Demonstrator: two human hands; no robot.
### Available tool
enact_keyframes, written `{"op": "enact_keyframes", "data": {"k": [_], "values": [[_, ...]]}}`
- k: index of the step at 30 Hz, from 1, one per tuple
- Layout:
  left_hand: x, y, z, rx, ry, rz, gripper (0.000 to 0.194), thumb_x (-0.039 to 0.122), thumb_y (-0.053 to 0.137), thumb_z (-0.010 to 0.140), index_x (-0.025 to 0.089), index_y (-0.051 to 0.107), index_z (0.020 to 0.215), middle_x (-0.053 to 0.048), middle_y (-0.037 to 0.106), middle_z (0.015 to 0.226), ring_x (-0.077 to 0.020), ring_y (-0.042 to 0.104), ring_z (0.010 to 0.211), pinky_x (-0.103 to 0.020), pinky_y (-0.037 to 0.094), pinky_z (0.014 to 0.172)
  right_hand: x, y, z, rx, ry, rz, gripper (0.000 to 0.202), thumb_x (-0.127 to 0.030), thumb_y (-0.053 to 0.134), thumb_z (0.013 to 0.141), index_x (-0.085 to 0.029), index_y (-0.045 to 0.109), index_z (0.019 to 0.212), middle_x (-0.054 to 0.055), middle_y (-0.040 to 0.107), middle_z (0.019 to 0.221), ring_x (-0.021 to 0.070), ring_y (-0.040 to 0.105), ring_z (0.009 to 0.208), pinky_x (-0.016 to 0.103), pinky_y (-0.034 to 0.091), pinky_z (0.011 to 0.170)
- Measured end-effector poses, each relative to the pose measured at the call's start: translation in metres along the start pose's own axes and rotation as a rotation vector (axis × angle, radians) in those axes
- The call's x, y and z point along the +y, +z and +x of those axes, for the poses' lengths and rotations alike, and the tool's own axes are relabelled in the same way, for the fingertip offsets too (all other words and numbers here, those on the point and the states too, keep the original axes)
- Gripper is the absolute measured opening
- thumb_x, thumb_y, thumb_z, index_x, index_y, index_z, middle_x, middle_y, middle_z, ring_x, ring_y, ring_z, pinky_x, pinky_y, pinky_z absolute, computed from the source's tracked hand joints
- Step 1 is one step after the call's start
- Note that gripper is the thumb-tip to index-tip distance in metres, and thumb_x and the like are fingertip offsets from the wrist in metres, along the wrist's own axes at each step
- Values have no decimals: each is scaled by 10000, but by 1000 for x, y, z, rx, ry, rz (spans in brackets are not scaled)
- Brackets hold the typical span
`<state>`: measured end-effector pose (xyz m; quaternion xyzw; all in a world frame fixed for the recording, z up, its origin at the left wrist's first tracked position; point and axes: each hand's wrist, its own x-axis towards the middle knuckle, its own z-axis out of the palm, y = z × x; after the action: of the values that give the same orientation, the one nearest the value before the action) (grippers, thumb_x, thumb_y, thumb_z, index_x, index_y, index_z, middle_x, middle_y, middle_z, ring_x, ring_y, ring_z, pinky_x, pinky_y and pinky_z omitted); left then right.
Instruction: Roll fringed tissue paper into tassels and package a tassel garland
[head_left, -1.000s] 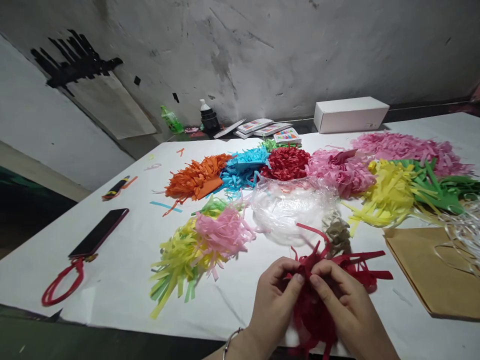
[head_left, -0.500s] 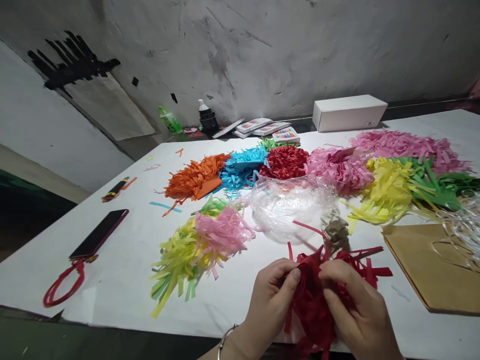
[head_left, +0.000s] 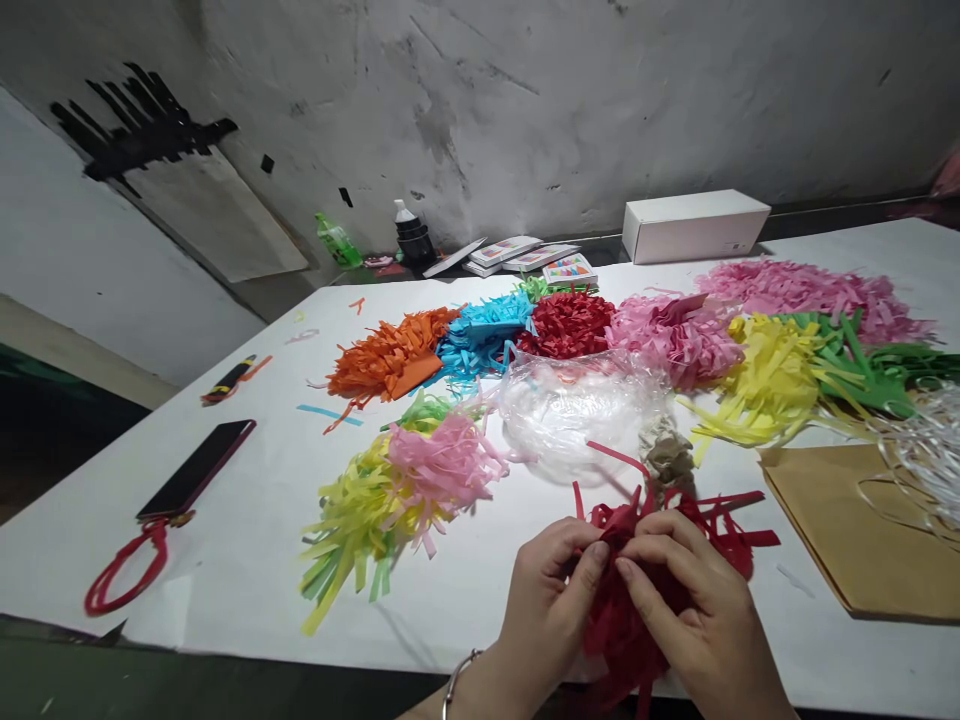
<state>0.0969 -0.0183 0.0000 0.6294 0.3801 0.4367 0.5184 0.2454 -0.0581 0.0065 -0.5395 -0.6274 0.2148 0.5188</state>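
Dark red fringed tissue paper (head_left: 626, 630) hangs between my two hands at the front edge of the table. My left hand (head_left: 551, 585) pinches its upper part between thumb and forefinger. Close beside it, my right hand (head_left: 694, 590) also pinches the red paper, the fingertips of both hands almost meeting. Loose red strips stick out behind my right hand. Just beyond lie a crumpled beige paper (head_left: 667, 455) and a clear plastic bag (head_left: 581, 405). A tassel bundle of pink, yellow and green strips (head_left: 405, 475) rests to the left of my hands.
Fringed paper piles in orange (head_left: 386, 355), blue (head_left: 480, 335), red (head_left: 566, 322), pink (head_left: 671, 340) and yellow (head_left: 776, 380) line the back. Brown paper (head_left: 862, 530) and clear cords (head_left: 926, 450) lie right. A phone (head_left: 196, 470) and a cutter (head_left: 229, 378) lie left; a white box (head_left: 694, 228) stands behind.
My right hand has moved left and its fingertips have come up close to my left hand's on the red paper. The left hand keeps its pinch. The view has shifted slightly.
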Motion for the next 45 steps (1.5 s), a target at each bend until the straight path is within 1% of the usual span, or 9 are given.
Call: {"op": "enact_keyframes", "data": {"k": [6,12,16,19,24,27,30,38,45], "values": [[-3,-1,0,3,2,4,261,353,580,967,168,717,844,-50,670,792,-161,601,739,-257,468,686,-3,2,-2,-20,185,71,187,-302,550,951,-226,615,793,25,553,872,111,558,666,177,298,367],[-2,0,2,-57,-27,-108,301,395,702,879,192,692,1101,-71,702,960,-197,660,837,-280,520,733,-3,4,-4,-37,145,32,166,-268,505,950,-222,571,805,24,563,897,89,524,608,199,188,317],[0,-6,7,-55,8,42,158,301,628,917,176,716,959,-58,693,855,-178,632,775,-273,494,700,-1,1,-2,-35,87,-29,166,-227,484,949,-228,536,791,17,556,882,107,563,672,181,324,386],[2,-9,9,-35,70,173,157,239,583,930,178,717,875,-39,672,771,-152,597,695,-251,459,638,4,-5,-1,105,-16,-202,134,-182,502,938,-233,534,818,18,557,902,137,588,794,214,489,640],[2,-6,7,-11,218,304,135,168,558,929,183,688,896,-38,680,780,-148,612,705,-241,472,643,10,-2,-3,188,-260,-377,129,-183,591,909,-185,549,1031,78,601,1006,198,610,962,312,519,836],[1,-4,5,-15,297,351,152,123,532,927,186,669,949,-50,691,829,-158,635,750,-248,501,676,10,6,-7,197,-273,-450,324,-237,595,922,-125,527,1218,136,633,1110,246,620,1037,371,534,867],[0,-5,3,-49,331,359,181,107,525,938,198,660,1017,-56,698,877,-163,650,788,-253,525,705,11,8,-7,189,-285,-489,293,-177,528,941,-153,569,1230,110,680,1080,250,645,1019,395,529,889],[-1,-14,7,-69,527,543,405,101,607,903,223,560,1287,-108,661,1074,-220,626,959,-336,550,821,10,-6,-2,5,121,-127,232,-255,481,976,-238,701,1050,42,710,999,179,688,896,255,559,750],[3,-17,11,-20,740,584,210,27,543,910,193,611,1019,-77,661,964,-206,553,910,-341,507,820,10,-9,-4,15,148,-97,270,-324,499,968,-233,733,1065,64,739,1068,187,718,924,244,587,739]]}}
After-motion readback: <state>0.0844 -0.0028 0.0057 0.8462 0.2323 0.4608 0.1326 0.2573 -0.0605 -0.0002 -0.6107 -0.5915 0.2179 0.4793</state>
